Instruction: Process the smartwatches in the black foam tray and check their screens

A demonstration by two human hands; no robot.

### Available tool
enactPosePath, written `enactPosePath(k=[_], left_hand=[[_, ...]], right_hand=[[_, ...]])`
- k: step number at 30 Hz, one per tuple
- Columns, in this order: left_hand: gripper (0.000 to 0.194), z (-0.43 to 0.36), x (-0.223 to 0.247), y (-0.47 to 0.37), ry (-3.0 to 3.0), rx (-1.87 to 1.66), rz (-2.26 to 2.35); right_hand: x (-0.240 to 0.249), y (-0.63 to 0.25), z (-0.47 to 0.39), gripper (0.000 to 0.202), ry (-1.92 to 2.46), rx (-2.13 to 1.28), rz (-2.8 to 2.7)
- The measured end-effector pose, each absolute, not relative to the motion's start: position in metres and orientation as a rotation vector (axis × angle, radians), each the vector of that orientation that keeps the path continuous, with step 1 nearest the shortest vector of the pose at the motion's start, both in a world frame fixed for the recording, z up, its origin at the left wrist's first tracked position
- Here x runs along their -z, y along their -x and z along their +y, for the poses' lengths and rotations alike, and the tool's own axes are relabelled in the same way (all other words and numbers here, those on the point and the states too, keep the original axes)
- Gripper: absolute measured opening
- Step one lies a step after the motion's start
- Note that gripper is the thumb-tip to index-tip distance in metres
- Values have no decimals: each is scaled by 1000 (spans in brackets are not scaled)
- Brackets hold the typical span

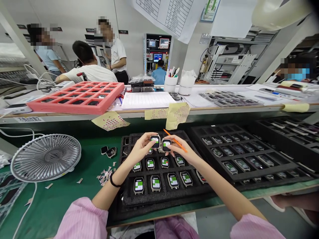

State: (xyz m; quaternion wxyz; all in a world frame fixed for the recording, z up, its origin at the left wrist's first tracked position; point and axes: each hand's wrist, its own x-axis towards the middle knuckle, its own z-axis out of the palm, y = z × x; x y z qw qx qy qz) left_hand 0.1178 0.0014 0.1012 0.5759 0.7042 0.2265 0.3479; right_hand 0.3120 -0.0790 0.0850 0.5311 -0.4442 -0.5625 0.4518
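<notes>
My left hand point(143, 146) grips a smartwatch body point(155, 141), thumb on its lit screen. Close beside it, my right hand point(183, 149) pinches a second watch body point(166, 145); an orange stick point(175, 141) lies across that hand between its fingers. Both watches are held upright above a black foam tray point(147, 175). Rows of watch bodies with green and white screens, such as a front one point(156, 183), sit in its slots. The tray's back slots are partly hidden by my hands.
On the left stand a round fan point(47, 157), two loose watches point(108, 151) and scattered small strips point(106, 175). More black trays point(224, 152) lie at the right. A raised shelf point(194, 108) holds a pink foam tray point(99, 108). Several people are beyond it.
</notes>
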Motion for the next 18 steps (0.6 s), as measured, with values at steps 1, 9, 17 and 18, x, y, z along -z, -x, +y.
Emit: enactPosePath(k=[1,9,17,18], left_hand=[[38,2,-101,-118,-1650,-808,529],[47,-1,-102,-116,-1679,-757,501],[33,2,-100,-118,-1668,-813,588],[32,2,-100,-118,-1670,-816,597]], right_hand=[[-85,-312,-79,27,1076,-1062,-1342],[-82,-314,-79,34,1060,-1075,-1377],[-82,-312,-79,23,1156,-993,-1334],[-83,-311,-79,22,1172,-984,-1319]])
